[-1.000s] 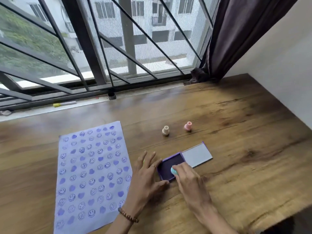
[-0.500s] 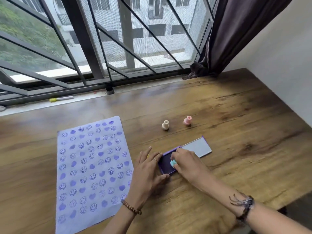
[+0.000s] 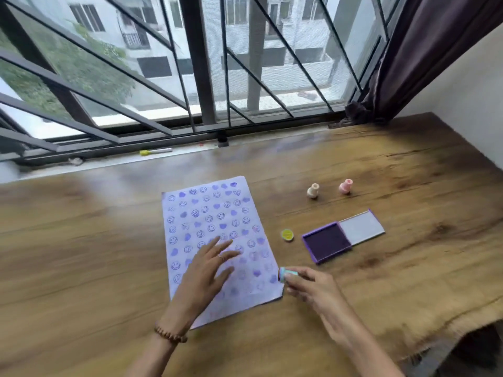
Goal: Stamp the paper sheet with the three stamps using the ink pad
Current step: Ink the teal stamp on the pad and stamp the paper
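Hands: left hand point(image 3: 209, 270) spread flat on paper sheet point(image 3: 215, 240) | right hand point(image 3: 313, 292) pinching teal stamp point(image 3: 284, 274) at sheet's edge

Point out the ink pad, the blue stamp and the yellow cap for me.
ink pad point(image 3: 327, 241): head view, on the dark inked surface.
blue stamp point(image 3: 283, 274): head view, on its end sticking out of the right hand point(image 3: 313, 289).
yellow cap point(image 3: 287, 234): head view, on its top face.

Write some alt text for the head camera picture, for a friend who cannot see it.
A person's right hand holds a small blue stamp at the edge of a paper sheet covered in purple smileys and hearts, while the left hand lies spread over it. An open ink pad, a yellow cap and two more stamps sit on the wooden table.
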Motion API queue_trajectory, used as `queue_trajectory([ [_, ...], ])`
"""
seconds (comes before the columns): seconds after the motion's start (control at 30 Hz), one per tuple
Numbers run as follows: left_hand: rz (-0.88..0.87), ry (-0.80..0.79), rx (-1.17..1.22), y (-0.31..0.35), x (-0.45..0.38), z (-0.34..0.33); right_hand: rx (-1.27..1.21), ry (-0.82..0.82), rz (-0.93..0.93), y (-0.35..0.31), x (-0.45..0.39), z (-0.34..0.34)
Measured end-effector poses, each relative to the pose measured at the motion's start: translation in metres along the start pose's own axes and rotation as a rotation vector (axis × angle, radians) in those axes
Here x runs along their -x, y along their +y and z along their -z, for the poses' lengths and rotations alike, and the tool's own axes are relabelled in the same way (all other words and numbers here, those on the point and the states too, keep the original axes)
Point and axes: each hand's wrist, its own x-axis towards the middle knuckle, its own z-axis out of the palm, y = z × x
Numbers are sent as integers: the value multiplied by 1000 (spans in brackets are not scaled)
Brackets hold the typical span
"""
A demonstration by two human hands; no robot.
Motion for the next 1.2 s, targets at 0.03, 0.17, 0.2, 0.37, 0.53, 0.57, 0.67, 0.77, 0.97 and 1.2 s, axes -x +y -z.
queue_trajectory([
  [0.03, 21, 3, 0, -13, 12, 16, -46, -10, -25, 10, 8, -17],
  [0.17, 54, -107, -39, -51, 46, 64, -108, -27, -52, 41, 33, -80],
  [0.2, 56, -149, -64, -59, 52, 70, -97, -22, -38, 48, 37, -95],
  [0.37, 44, -264, -119, -83, 68, 70, 415, 135, 207, 75, 47, -148],
  [0.53, 43, -228, -45, -93, 69, 64, 1036, 119, 568, 90, 54, -174],
  [0.57, 42, -231, -32, -94, 69, 63, 1150, 117, 581, 92, 54, -176],
  [0.67, 34, -218, 20, -98, 71, 61, 1333, 112, 558, 93, 56, -183],
  [0.77, 28, -201, 51, -99, 72, 61, 1429, 93, 568, 88, 57, -188],
  [0.97, 36, -203, 72, -101, 73, 59, 1587, -99, 555, 74, 45, -185],
  [1.2, 35, -209, 45, -103, 73, 58, 1735, -237, 558, 68, 27, -186],
])
